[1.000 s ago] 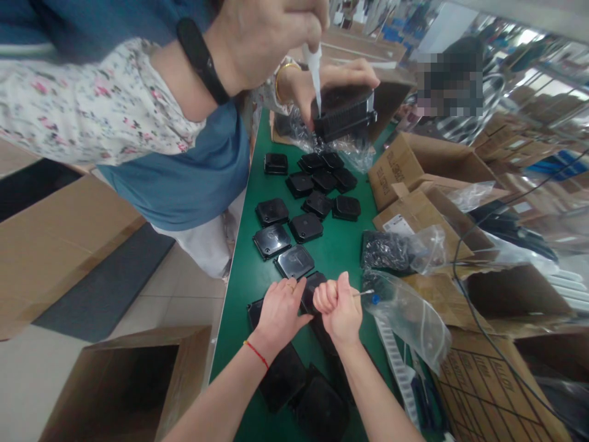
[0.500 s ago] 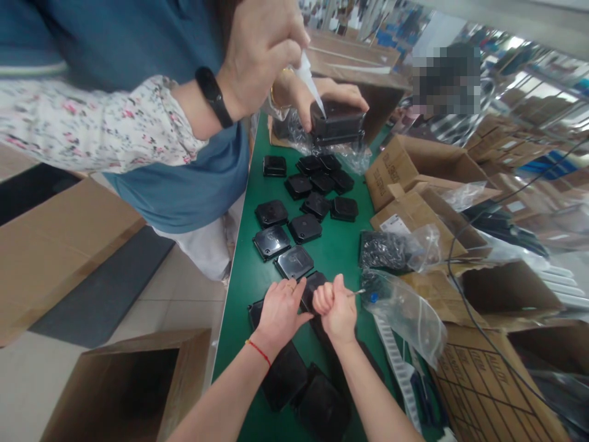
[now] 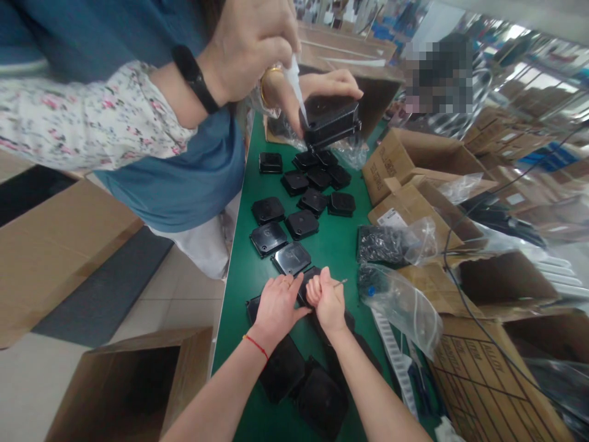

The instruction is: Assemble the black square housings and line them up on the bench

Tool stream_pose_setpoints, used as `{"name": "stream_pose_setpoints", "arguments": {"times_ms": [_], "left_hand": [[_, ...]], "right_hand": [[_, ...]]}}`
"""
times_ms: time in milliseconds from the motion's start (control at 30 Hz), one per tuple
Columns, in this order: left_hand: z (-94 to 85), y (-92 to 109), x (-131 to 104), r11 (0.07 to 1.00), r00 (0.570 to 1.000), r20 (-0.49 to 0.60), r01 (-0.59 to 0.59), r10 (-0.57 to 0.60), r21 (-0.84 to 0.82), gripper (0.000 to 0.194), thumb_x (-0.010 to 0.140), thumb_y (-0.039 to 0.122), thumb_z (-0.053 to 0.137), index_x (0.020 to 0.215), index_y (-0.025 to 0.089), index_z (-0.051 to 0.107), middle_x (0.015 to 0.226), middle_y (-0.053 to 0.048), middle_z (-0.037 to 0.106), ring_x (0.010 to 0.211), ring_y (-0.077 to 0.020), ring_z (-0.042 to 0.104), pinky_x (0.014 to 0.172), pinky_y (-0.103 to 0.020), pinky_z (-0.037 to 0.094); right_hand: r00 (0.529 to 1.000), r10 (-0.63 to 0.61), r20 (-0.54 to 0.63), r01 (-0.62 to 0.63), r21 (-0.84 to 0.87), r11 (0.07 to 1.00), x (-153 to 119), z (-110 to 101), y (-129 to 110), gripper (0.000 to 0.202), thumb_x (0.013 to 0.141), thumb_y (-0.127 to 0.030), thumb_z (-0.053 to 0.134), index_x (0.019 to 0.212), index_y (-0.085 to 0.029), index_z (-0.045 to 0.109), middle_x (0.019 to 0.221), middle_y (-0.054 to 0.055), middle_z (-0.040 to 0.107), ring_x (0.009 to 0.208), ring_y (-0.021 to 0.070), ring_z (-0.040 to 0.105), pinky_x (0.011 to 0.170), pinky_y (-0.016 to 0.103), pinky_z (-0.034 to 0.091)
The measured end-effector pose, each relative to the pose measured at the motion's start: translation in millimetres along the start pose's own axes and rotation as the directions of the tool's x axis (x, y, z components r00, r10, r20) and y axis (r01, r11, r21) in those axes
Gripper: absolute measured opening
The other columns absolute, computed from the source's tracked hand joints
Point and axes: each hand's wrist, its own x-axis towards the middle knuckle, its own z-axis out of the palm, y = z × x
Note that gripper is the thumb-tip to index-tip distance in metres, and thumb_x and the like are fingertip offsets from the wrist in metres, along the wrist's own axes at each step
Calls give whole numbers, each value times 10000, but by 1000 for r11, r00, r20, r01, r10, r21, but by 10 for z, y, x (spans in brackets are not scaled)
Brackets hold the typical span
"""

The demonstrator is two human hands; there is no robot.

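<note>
A black plastic case (image 3: 307, 283) lies on the green table under my two hands. My left hand (image 3: 278, 310) grips its left side, thumb and fingers apart around the near corner. My right hand (image 3: 329, 301) is closed in a fist over the same case. A thin metal rod (image 3: 341, 283) sticks out of that fist to the right; the rest of it is hidden in the fingers, so its kind does not show. Another shiny black case (image 3: 291, 258) sits just beyond my left fingertips. Closer to me, more black cases (image 3: 322, 393) lie between my forearms.
Across the table (image 3: 239, 258), a co-worker's hands hold a white-nozzled bottle (image 3: 294, 80) against a black case (image 3: 331, 120). Several cases stand between us. On the right are plastic bags (image 3: 405, 304), a white slotted strip (image 3: 393, 356), scissors (image 3: 421, 380) and open cardboard boxes (image 3: 488, 374).
My right fist has turned a little, and the rod now tilts upward. My left hand keeps its place on the case. The co-worker's case has tipped slightly, and the whole view has shifted a bit.
</note>
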Motion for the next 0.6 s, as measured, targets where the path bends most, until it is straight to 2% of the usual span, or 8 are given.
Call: {"name": "stream_pose_setpoints", "arguments": {"times_ms": [67,133,267,433,600], "left_hand": [[3,-2,5,1000,1000,6,2,-2,0,749,742,425,808,1362,133,507,1217,-141,652,1112,-308,602,932,-467,490],[9,-6,9,1000,1000,8,-4,4,1,751,742,425,809,1365,137,504,1206,-136,656,1090,-305,608,917,-463,493],[17,-10,5,1000,1000,-1,-3,3,10,715,771,419,784,1365,137,503,1212,-137,654,1102,-307,603,935,-463,483],[17,-10,3,1000,1000,6,-11,10,20,744,754,439,796,1365,140,496,1204,-130,655,1083,-302,609,917,-454,486],[24,-13,5,1000,1000,-7,-10,10,23,729,761,443,790,1360,144,502,1230,-139,649,1121,-307,596,939,-454,475]], "right_hand": [[1000,21,-11,-21,61,998,27,7,-30,675,859,-676,560,418,-239,296,364,-96,216,329,56,168,362,265,89],[1000,-7,-27,9,107,994,34,17,-44,675,867,-685,537,423,-243,287,368,-97,212,327,59,166,356,262,95],[1000,-19,-6,19,-2,1000,9,24,-7,679,852,-684,566,412,-230,318,365,-86,252,345,57,203,373,258,122],[1000,-2,-31,5,99,995,-6,-6,10,686,869,-684,533,415,-237,279,362,-95,206,324,56,170,357,258,100],[999,37,17,-37,-1,999,-3,4,-1,684,835,-683,590,406,-231,307,353,-92,228,334,52,184,367,258,99]]}}
